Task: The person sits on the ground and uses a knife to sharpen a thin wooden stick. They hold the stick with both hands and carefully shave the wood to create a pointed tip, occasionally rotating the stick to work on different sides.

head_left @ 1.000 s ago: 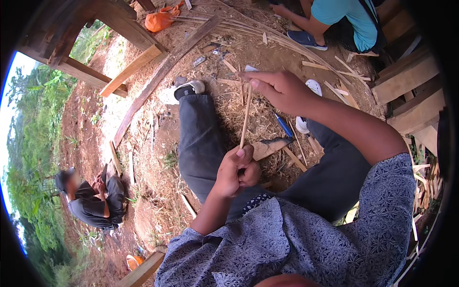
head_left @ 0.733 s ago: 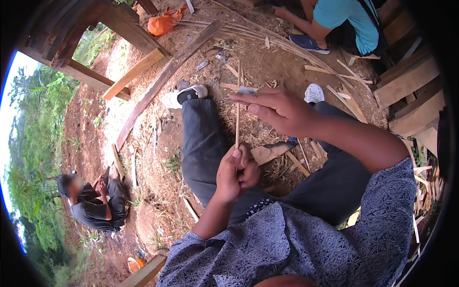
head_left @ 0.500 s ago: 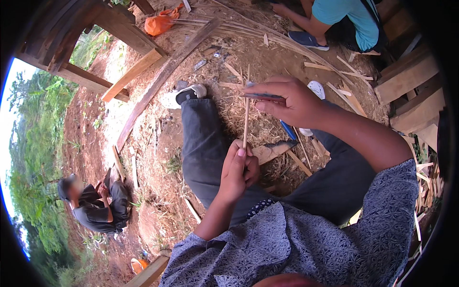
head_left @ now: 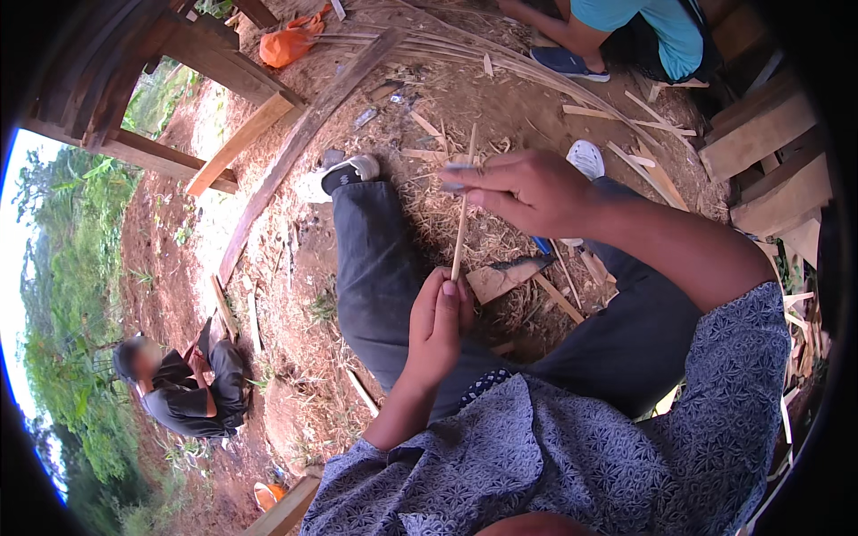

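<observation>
My left hand [head_left: 438,326] grips the lower end of a thin pale bamboo stick [head_left: 462,223], which stands nearly upright over my lap. My right hand [head_left: 527,189] is closed higher up around a small knife [head_left: 456,170], whose grey blade lies across the stick. The stick's top pokes out above my right fingers. My legs in dark trousers [head_left: 375,277] stretch out over ground covered in shavings.
A flat wood piece with a dark blade [head_left: 508,273] lies by my knee. A person in a teal shirt [head_left: 643,31] sits at the top, and another person [head_left: 183,389] crouches lower left. There are long planks [head_left: 286,161], an orange bag [head_left: 290,43] and stacked wood [head_left: 769,134] on the right.
My right hand has slid a little down and back up along the stick. My left hand has kept its grip on the lower end.
</observation>
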`<state>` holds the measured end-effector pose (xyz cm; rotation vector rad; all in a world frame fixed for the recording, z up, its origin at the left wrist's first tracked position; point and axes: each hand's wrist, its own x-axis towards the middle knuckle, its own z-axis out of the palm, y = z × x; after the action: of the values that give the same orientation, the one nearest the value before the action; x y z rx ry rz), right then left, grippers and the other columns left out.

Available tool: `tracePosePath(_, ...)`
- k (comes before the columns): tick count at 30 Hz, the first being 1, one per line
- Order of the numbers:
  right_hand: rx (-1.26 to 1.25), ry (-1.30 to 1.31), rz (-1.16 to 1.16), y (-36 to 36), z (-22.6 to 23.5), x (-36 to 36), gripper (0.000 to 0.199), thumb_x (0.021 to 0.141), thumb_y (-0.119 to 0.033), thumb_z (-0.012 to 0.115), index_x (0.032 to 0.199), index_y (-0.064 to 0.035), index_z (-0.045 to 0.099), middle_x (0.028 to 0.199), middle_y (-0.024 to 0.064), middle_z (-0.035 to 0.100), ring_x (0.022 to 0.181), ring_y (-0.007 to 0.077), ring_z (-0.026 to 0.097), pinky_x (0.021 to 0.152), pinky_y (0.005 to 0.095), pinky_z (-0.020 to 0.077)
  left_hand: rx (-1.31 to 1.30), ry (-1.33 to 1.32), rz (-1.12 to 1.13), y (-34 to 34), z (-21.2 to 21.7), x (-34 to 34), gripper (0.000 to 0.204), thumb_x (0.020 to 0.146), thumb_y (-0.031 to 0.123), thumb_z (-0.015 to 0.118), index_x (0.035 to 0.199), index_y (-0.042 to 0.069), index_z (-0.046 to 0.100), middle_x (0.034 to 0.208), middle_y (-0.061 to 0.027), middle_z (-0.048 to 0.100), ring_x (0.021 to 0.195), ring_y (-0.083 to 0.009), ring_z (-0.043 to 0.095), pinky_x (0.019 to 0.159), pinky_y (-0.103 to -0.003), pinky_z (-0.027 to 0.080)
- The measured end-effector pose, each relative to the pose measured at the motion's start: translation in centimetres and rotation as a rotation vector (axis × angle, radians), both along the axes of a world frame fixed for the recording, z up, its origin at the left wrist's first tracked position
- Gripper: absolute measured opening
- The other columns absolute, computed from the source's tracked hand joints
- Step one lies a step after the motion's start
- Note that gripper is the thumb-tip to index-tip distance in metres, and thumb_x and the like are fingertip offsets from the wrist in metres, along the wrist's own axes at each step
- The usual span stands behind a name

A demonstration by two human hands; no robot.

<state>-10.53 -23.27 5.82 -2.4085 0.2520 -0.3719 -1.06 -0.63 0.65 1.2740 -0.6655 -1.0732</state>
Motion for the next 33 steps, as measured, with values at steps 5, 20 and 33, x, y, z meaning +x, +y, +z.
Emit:
tracePosePath(5, 0.107, 0.004, 0.008, 0.7, -0.4, -0.3, 0.036, 0.101, -0.03, 0.057, 0.134, -0.0178, 0.065, 0.088, 0.0171, 0.072, 0.073, 0.027, 0.071, 0.068, 0.0372, 0.0544, 0.0, -0.047, 0.07, -0.7, 1.1, -1.1, 0.029, 0.108, 0.032, 0.041, 0.09, 0.01, 0.046, 0.062, 0.0051, 0.038, 0.052, -0.0035, 0.029, 0.048, -0.022, 0.022)
tracePosePath(20, 0.169, 0.057, -0.119, -1.4, 1.1, -0.9, 0.036, 0.102, -0.02, 0.055, 0.137, -0.0145, 0.062, 0.08, 0.0157, 0.07, 0.061, 0.0166, 0.06, 0.064, 0.0339, 0.049, -0.079, 0.1, -0.055, -1.9, 1.1, -0.4, 0.026, 0.105, 0.03, 0.041, 0.089, 0.01, 0.044, 0.06, 0.0032, 0.037, 0.049, -0.0058, 0.028, 0.046, -0.024, 0.024)
tracePosePath(33, 0.235, 0.136, 0.028, 0.6, 2.1, 0.4, 0.035, 0.104, -0.02, 0.052, 0.135, -0.0109, 0.063, 0.108, 0.0179, 0.073, 0.094, 0.0245, 0.073, 0.085, 0.0358, 0.054, -0.115, 0.301, 0.039, -2.4, 1.9, 0.0, 0.027, 0.104, 0.031, 0.037, 0.085, 0.012, 0.042, 0.05, 0.0032, 0.033, 0.041, -0.0077, 0.025, 0.04, -0.026, 0.021)
